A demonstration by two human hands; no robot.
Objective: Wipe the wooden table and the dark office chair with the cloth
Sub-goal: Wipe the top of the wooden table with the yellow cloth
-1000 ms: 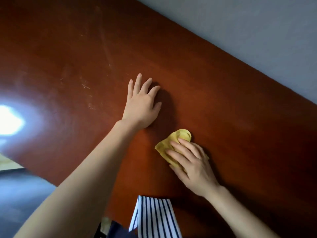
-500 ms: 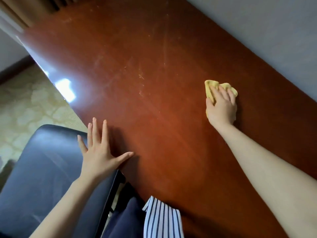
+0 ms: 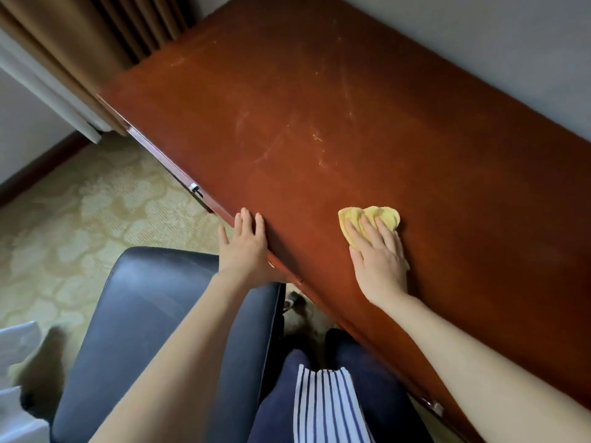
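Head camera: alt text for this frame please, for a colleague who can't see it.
The right hand presses a crumpled yellow cloth onto the reddish wooden table, whose top shows pale streaks farther out. The left hand rests, fingers straight, on the table's near edge, with the dark office chair close beside the table.

A plain grey painted wall (image 3: 479, 43) runs well beyond the right fingers (image 3: 367, 227). Far ahead of the left fingers (image 3: 246, 223) hangs a brown pleated curtain (image 3: 96, 36). To their left lies a pale green-gold patterned carpet (image 3: 80, 219), edged by a dark wooden skirting board (image 3: 41, 161).
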